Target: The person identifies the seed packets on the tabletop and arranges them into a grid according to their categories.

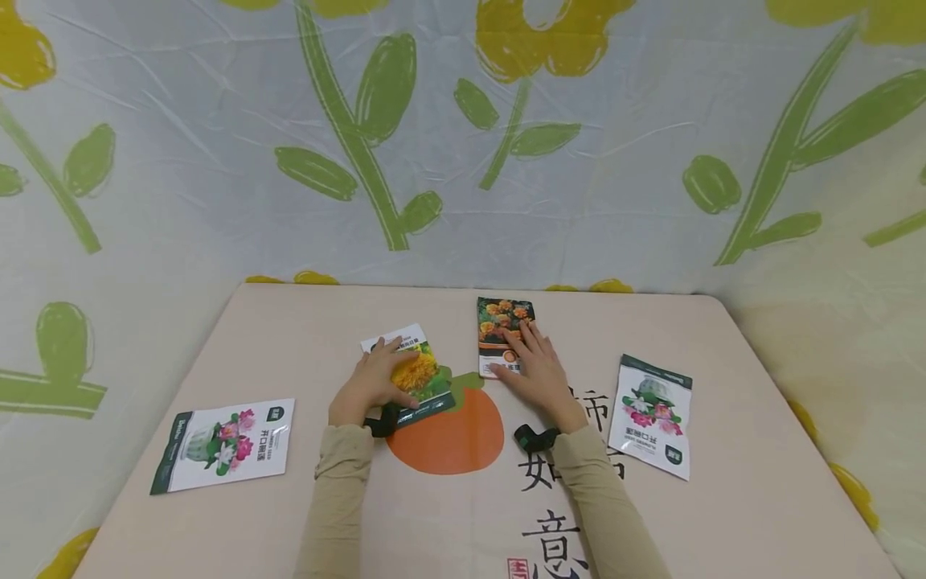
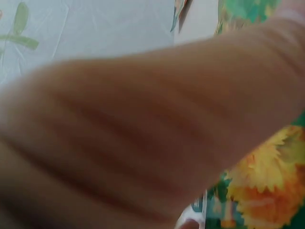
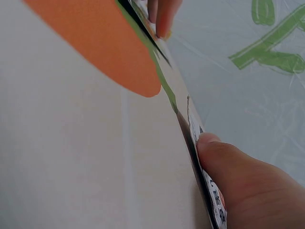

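A seed packet with a yellow, sunflower-like bloom (image 1: pixel 436 378) lies tilted on the table, left of centre. My left hand (image 1: pixel 371 383) rests over it with fingers spread and thumb across its lower part. In the left wrist view a blurred thumb (image 2: pixel 157 129) covers much of the packet's picture. Farther back at the centre is a seed packet with orange flowers (image 1: pixel 492 322). My right hand (image 1: pixel 538 378) lies on its right side, fingers extended. The right wrist view has the right thumb (image 3: pixel 228 167) touching that packet's edge.
A white lotus seed packet (image 1: pixel 231 445) lies at the left, its print turned sideways. A similar packet (image 1: pixel 651 414) lies upside down at the right. The tablecloth (image 1: pixel 427 523) bears a printed orange persimmon and black characters. A flower-patterned curtain (image 1: pixel 593 201) hangs behind.
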`<state>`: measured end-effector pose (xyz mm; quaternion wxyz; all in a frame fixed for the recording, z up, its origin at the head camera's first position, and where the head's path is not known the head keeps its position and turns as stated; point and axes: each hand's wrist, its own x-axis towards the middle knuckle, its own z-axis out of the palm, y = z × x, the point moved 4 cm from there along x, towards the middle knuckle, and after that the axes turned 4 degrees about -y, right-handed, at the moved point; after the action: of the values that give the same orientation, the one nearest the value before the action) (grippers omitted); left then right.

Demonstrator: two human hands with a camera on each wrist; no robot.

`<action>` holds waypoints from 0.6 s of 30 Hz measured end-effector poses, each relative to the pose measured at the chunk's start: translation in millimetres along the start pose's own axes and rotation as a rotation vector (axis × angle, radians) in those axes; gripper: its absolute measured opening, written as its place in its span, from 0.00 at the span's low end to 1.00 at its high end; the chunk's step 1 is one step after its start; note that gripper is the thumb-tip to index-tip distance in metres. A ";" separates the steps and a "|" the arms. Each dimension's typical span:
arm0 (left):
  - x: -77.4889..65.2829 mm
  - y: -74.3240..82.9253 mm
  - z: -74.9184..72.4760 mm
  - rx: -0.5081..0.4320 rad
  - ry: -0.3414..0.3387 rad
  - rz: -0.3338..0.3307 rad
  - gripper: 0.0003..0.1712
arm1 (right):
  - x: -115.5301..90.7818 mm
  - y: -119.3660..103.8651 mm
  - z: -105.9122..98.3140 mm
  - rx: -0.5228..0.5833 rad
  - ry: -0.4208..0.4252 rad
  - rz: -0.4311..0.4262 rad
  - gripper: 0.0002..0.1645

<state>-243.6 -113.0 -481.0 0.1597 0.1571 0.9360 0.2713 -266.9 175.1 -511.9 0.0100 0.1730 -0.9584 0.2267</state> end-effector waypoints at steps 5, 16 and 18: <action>0.8 -3.0 0.5 -0.014 -0.002 0.038 0.51 | -0.8 0.6 0.3 -0.002 -0.002 0.002 0.46; -6.3 25.7 -4.7 0.113 0.073 -0.169 0.53 | -1.3 0.8 -0.9 0.000 -0.002 0.004 0.45; -6.5 31.9 -2.5 0.133 0.065 -0.225 0.55 | -0.7 0.8 -0.7 0.002 0.000 0.004 0.46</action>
<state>-232.1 -90.9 -459.8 0.1481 0.0522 0.9683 0.1942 -266.5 176.3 -511.7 0.0094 0.1713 -0.9585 0.2279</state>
